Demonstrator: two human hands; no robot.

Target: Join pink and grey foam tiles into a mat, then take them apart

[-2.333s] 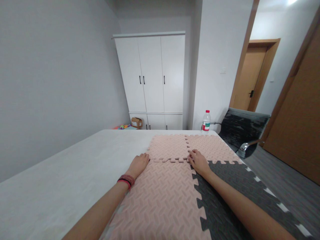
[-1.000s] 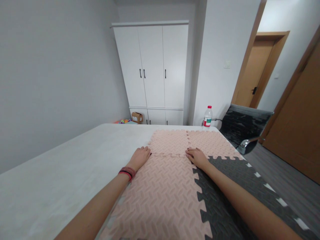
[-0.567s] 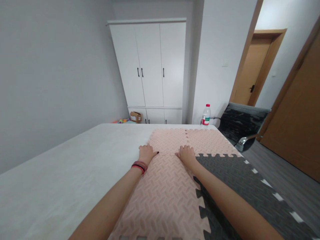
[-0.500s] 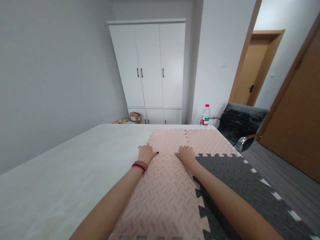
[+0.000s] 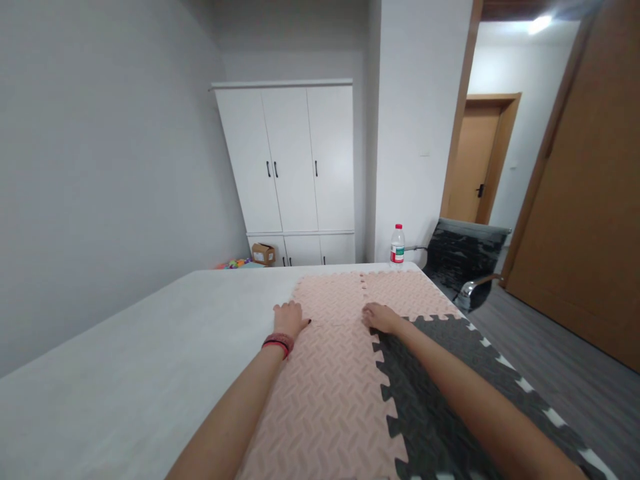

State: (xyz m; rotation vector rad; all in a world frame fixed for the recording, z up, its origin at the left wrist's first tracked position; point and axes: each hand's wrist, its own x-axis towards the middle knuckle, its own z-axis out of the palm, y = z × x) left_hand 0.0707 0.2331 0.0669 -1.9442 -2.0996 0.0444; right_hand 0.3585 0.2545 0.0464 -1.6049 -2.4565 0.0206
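A pink foam puzzle mat with toothed edges lies in front of me on a white table. Beyond it, two more pink foam mats adjoin it, and a dark grey foam mat lies along its right side. At the left end of the seam between the near and far pink mats, my left hand rests open, its fingers spread over the mat's edge. My right hand lies on the corner where pink and grey mats meet, fingers slightly bent and pointing left. Its palm hides part of that corner.
The white table extends to the left. A red-capped bottle stands at its far right corner, beside a black chair. At the back are a white wardrobe and a cardboard box.
My right hand has turned and slid right, from the pink seam to the corner at the grey mat. My left hand stays at the left edge. The camera view has tilted up and turned right.
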